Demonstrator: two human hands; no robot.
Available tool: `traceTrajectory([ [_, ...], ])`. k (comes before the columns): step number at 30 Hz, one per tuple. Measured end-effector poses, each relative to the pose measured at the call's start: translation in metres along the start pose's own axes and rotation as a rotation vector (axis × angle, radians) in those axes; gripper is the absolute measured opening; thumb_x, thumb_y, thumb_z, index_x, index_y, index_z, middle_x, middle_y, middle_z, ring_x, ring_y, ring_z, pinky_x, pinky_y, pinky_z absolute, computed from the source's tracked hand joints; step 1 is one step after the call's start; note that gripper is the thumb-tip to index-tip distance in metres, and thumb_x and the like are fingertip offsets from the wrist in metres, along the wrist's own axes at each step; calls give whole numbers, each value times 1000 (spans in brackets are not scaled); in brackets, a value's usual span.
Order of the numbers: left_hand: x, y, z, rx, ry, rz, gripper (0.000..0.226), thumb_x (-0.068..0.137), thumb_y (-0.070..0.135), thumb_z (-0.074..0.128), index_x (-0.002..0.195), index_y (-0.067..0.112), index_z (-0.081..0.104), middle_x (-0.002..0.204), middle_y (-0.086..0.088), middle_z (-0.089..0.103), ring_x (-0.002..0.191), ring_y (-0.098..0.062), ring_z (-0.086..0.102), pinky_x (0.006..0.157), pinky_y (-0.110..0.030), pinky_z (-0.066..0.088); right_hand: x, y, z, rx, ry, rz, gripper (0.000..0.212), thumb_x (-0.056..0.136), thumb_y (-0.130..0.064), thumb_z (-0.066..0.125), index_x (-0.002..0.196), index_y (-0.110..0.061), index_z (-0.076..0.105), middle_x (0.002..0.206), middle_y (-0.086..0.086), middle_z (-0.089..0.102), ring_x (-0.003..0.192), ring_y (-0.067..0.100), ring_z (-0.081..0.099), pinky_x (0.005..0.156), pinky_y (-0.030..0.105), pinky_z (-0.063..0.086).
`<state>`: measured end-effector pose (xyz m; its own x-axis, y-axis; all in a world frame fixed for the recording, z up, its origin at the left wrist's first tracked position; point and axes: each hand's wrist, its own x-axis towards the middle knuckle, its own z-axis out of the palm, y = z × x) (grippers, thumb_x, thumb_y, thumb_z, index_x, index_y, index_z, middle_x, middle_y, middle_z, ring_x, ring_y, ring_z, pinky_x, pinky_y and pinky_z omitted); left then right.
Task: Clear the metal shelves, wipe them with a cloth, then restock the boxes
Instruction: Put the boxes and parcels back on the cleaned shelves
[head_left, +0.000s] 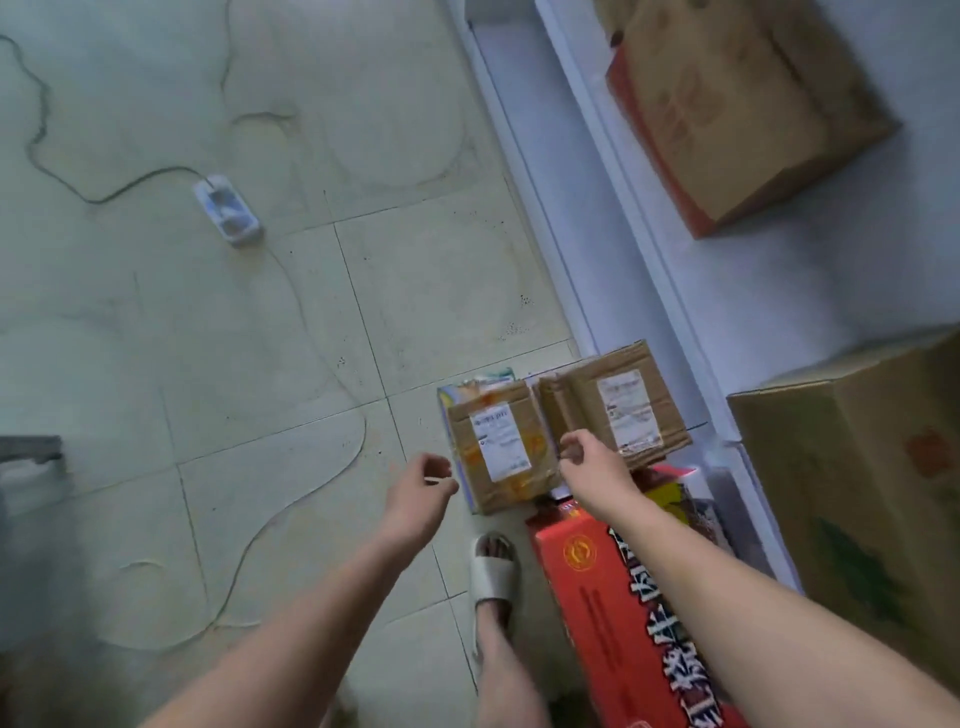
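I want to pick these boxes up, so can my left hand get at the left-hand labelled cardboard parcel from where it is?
Probably yes. The left hand hangs empty just beside the left parcel, nothing between them. The right hand is at the parcel's other side, out of the way.

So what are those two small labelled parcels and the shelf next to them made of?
The left parcel and right parcel both look like brown cardboard, matt, with creased flaps and white paper labels. The shelf appears to be metal with a smooth pale painted finish, going by its thin straight edges, though blur leaves that open.
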<state>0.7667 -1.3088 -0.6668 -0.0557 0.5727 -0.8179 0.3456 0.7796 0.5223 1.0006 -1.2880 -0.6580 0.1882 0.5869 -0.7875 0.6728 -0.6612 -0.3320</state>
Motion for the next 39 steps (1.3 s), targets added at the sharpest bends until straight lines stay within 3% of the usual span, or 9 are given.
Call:
traceTrajectory([
  [6,111,-74,89,92,-58,-198,60,98,28,62,150,9,38,148,-8,49,133,-29,50,106,-36,42,115,68,69,-121,-98,136,71,101,-29,55,159,-9,20,161,13,29,142,35,39,114,40,36],
  [8,126,-86,107,8,-97,-260,43,102,25,56,140,9,46,135,-1,57,120,-19,61,91,-26,45,131,83,84,-78,-117,213,76,101,-30,55,161,-9,13,164,12,25,147,34,33,116,39,32],
  [11,123,-81,118,-200,-114,-273,18,101,11,54,119,8,56,104,-2,71,74,1,71,66,-14,51,129,76,88,9,-117,245,55,97,-29,56,147,-10,42,145,14,53,130,34,51,104,38,43],
  [13,103,-65,106,-293,-55,-245,20,100,17,57,119,12,57,105,1,72,79,-2,71,64,-18,50,110,53,80,26,-79,183,45,97,-27,54,140,-14,50,139,9,54,125,32,54,99,36,44],
  [16,59,-25,64,-370,78,-157,14,101,31,55,112,25,61,104,5,71,87,-3,65,56,-14,47,65,0,54,39,7,40,51,100,-27,50,150,-21,43,150,3,43,132,28,48,108,39,40],
  [23,-115,120,-120,-447,380,229,58,73,52,79,123,25,66,128,-6,65,111,-18,68,96,-47,57,-133,-206,-53,384,-29,-372,66,94,-17,62,153,-29,37,145,0,47,126,18,51,108,37,44],
  [29,-337,210,-285,-357,754,691,61,81,17,83,132,30,51,123,12,52,102,12,59,86,-18,52,-320,-371,-104,407,-48,-930,63,77,-32,74,130,-55,48,127,-16,65,114,4,64,100,31,52],
  [36,-529,157,-429,-436,1149,947,55,84,20,81,134,19,59,120,3,68,108,-5,65,80,-12,52,-524,-488,-45,243,-165,-1443,91,83,-19,79,145,-63,30,131,-11,65,113,11,66,94,40,58],
  [39,-593,99,-468,-390,1308,994,61,82,36,83,135,33,53,126,15,61,115,0,59,88,-19,53,-595,-521,12,187,-231,-1596,85,83,-18,80,149,-46,34,124,-15,64,108,7,65,83,24,56],
])
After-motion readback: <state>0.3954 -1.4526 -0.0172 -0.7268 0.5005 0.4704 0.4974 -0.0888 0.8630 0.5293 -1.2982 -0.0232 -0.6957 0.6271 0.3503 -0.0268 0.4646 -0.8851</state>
